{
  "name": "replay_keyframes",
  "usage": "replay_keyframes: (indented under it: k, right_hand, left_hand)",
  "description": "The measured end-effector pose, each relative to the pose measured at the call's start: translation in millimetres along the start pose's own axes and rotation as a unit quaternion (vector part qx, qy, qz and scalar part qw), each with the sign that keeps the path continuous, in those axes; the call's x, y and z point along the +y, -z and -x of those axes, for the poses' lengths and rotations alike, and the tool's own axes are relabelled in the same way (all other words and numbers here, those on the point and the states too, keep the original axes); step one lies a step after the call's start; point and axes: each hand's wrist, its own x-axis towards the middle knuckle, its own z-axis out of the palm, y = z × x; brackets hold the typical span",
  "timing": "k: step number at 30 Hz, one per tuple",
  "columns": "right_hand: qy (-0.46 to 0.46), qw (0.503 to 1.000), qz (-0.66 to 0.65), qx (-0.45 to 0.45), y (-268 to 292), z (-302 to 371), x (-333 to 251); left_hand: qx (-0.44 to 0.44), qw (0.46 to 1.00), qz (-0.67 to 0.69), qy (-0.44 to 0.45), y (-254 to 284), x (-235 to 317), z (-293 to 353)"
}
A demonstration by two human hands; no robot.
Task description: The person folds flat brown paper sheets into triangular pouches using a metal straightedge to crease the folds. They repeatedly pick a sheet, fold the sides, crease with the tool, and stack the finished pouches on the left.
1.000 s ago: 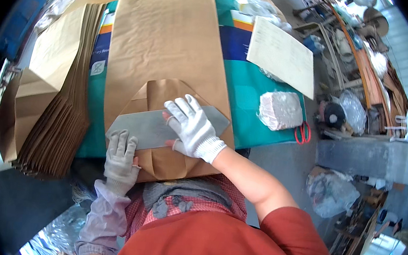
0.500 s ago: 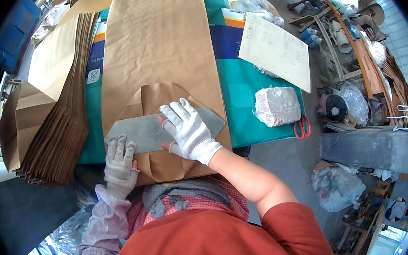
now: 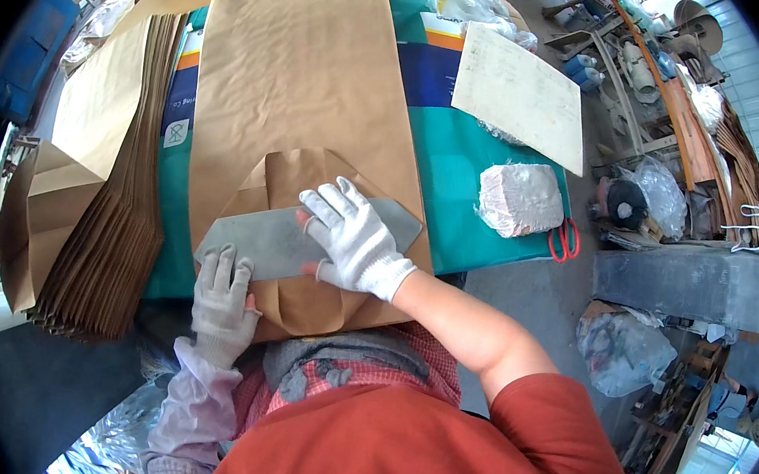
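A large brown paper bag (image 3: 299,74) lies flat before me, its near end folded into angled flaps. Across those folds rests a flat grey plate (image 3: 261,233) with cut corners. My right hand (image 3: 359,242), in a white glove with some fingertips bare, lies spread on the right half of the plate, thumb stretched to the left. At the plate's near left corner my left hand (image 3: 224,306), gloved too, has its fingers laid out straight over the plate's edge and the paper. Neither hand is closed around anything. The palms' undersides are hidden.
A stack of folded brown paper bags (image 3: 103,256) stands at the left. To the right, on the teal and blue covering (image 3: 443,188), are a white board (image 3: 521,95), a plastic-wrapped pale block (image 3: 520,200) and red-handled scissors (image 3: 565,241). Clear plastic (image 3: 466,3) lies beyond.
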Motion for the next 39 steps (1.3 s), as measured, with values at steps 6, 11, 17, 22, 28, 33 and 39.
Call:
replay_keyframes:
  k: [6,11,17,22,28,33,39]
  right_hand:
    - [-0.022,0.978,-0.174,0.113,-6.9,8.6,28.7]
    - [0.052,0.989,-0.124,-0.059,29.8,42.0,22.0]
    - [-0.100,0.994,-0.038,0.033,3.0,66.1,27.1]
    - [-0.247,0.968,0.029,-0.016,9.4,42.4,9.0]
    - [-0.337,0.926,0.097,-0.141,49.3,-19.4,9.8]
    - [-0.356,0.904,0.119,-0.205,59.1,-54.0,27.6]
    - [-0.194,0.978,0.077,0.013,22.7,-18.2,25.5]
  left_hand:
    - [-0.048,0.996,0.028,-0.074,21.7,3.0,-28.4]
    - [0.018,0.990,-0.034,-0.133,-13.0,-25.2,-16.3]
    - [0.051,0.990,0.135,-0.001,-19.7,-24.5,-32.1]
    - [-0.271,0.903,0.114,0.313,22.9,-5.1,-80.5]
    - [-0.224,0.921,-0.016,0.319,39.5,-9.5,-140.4]
    - [-0.317,0.903,0.011,0.291,43.6,-13.7,-165.7]
    - [0.088,0.980,0.179,-0.017,-30.0,-47.5,-97.8]
